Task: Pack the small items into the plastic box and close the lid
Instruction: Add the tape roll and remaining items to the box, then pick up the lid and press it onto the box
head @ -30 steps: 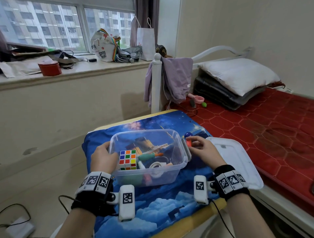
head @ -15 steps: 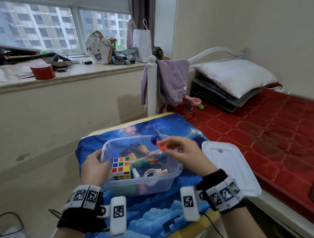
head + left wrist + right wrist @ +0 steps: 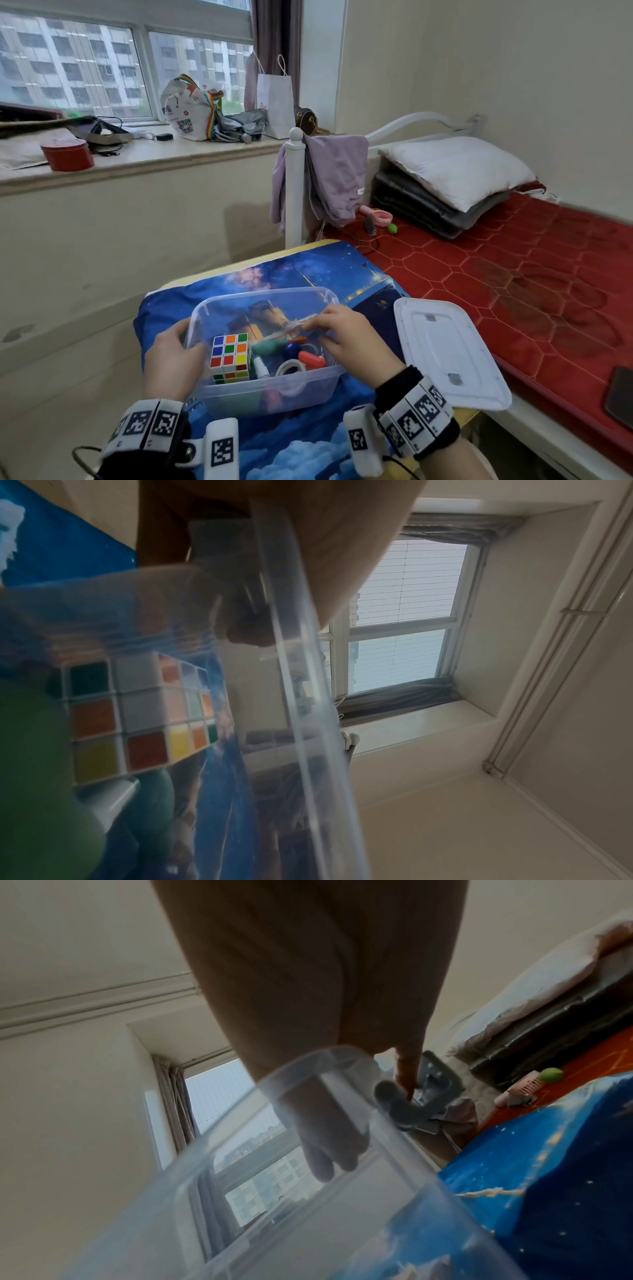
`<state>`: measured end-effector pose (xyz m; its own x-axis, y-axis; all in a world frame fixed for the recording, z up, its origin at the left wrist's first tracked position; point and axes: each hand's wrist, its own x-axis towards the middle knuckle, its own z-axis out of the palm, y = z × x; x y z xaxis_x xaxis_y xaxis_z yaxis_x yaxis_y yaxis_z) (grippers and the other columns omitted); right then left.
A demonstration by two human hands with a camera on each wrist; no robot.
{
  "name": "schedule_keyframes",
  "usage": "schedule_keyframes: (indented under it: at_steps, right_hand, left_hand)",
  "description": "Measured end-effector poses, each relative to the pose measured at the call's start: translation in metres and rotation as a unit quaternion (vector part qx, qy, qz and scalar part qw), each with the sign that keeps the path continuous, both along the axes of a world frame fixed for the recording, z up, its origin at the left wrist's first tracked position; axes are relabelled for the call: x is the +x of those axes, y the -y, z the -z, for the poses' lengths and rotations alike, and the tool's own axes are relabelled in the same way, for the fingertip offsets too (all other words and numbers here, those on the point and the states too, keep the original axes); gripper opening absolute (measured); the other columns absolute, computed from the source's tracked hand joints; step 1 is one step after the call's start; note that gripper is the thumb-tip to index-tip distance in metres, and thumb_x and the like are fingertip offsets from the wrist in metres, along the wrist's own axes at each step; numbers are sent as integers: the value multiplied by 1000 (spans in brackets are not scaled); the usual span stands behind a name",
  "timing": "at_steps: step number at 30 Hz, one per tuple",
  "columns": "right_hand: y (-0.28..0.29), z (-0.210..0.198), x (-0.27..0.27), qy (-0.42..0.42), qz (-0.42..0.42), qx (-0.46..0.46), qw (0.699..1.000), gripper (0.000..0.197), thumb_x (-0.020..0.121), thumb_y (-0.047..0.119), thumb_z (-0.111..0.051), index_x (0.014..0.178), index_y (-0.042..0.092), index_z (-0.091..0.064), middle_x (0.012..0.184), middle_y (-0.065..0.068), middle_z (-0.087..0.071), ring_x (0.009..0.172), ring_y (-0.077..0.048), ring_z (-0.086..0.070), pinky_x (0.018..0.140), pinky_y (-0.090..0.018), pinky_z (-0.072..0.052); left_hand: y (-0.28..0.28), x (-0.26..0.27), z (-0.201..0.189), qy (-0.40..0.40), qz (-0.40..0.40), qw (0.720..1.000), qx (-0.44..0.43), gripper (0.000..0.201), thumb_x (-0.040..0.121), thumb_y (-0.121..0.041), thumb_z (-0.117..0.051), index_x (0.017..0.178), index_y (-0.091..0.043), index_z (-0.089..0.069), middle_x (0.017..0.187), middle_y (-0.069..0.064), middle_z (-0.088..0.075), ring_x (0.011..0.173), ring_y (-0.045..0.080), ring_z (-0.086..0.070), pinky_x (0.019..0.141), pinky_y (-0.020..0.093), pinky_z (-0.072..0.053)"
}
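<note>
The clear plastic box (image 3: 274,394) stands on the blue cloth (image 3: 308,445). Inside lie a Rubik's cube (image 3: 230,356), a green piece (image 3: 270,346), a tape roll (image 3: 291,368), a white bottle (image 3: 260,368), a blue ball (image 3: 292,349) and a red piece (image 3: 311,359). My left hand (image 3: 174,356) grips the box's left wall, thumb over the rim; through the wall (image 3: 308,696) the cube (image 3: 130,718) shows. My right hand (image 3: 346,339) hovers over the box's right half, fingers (image 3: 325,1145) relaxed, pointing down inside and empty. The white lid (image 3: 445,353) lies flat to the right.
The lid overhangs the table onto a bed with a red mattress (image 3: 513,274). A dark phone (image 3: 620,397) lies at the far right. A pink fan (image 3: 378,217) and a green ball (image 3: 393,228) sit near the bedpost (image 3: 294,192), which carries a purple garment.
My right hand carried the red and blue pieces from the box's right side over the box and let them go; they now lie inside. The left hand kept its hold.
</note>
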<state>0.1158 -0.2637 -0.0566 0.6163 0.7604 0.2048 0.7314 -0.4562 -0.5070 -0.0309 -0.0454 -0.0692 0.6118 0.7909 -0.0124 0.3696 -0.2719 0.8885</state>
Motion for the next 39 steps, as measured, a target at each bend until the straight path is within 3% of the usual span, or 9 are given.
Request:
schedule_keyframes:
  at_steps: [11,15,18,21,23,26,33,36,39]
  right_hand:
    - [1,7,1,-20,13,75,997,25,85,12,-57,94,31,-71,94,12,-65,96,-6,-60,92,-40,-49]
    - [16,-2,0,-37,3,143,989,21,88,9,-59,94,24,-74,103,9,-61,106,-6,-56,94,-18,-44]
    - [48,-6,18,9,109,227,968,24,85,1,-61,88,19,-75,102,4,-60,104,-4,-55,90,-9,-39]
    - [96,13,57,26,273,166,947,22,85,5,-61,92,21,-74,108,-1,-56,107,-15,-49,94,-20,-32]
    - [134,32,80,-11,399,74,914,25,85,12,-62,106,23,-69,120,-10,-54,117,-29,-44,99,-35,-31]
    - [174,53,93,-40,503,34,863,34,85,8,-62,117,16,-64,127,-22,-51,119,-41,-43,103,-44,-35]
    - [204,94,83,-140,542,32,828,37,88,13,-58,123,4,-56,117,-27,-63,108,-42,-57,90,-40,-45]
    - [206,92,85,-154,548,11,822,34,90,19,-59,116,-3,-63,113,-26,-68,107,-41,-60,90,-40,-45]
    - [206,79,83,-160,558,-1,815,27,90,16,-56,103,-2,-71,96,-22,-71,90,-37,-63,83,-38,-51]
  left_hand:
    - [1,1,-1,4,-4,1000,-16,32,81,3,-55,93,-25,-67,81,7,-71,77,27,-68,73,45,-56]
    - [1,-1,1,9,-6,999,-40,35,84,1,-56,87,-33,-63,84,7,-73,77,27,-73,75,48,-60]
    - [0,0,4,18,-4,999,-39,31,84,0,-58,88,-30,-64,81,7,-72,75,26,-71,72,44,-58]
    - [-2,1,2,17,-1,1000,-20,27,81,2,-54,82,-21,-68,72,9,-67,68,28,-61,64,36,-48]
    - [-1,1,1,16,-2,1000,-25,28,80,0,-55,82,-25,-68,77,9,-70,74,30,-64,69,39,-50]
    - [2,-2,1,22,-2,999,-33,29,82,-3,-56,83,-30,-65,82,9,-72,80,31,-68,75,44,-55]
    - [0,-2,6,26,1,999,-46,26,86,-9,-57,103,-27,-66,90,10,-72,82,31,-71,71,47,-60]
    - [-1,-2,6,41,3,997,-62,24,89,-9,-57,104,-27,-64,91,10,-71,82,31,-70,65,39,-57]
    - [-1,-1,5,56,11,996,-62,20,91,-12,-56,103,-25,-64,92,11,-71,83,31,-69,70,42,-57]
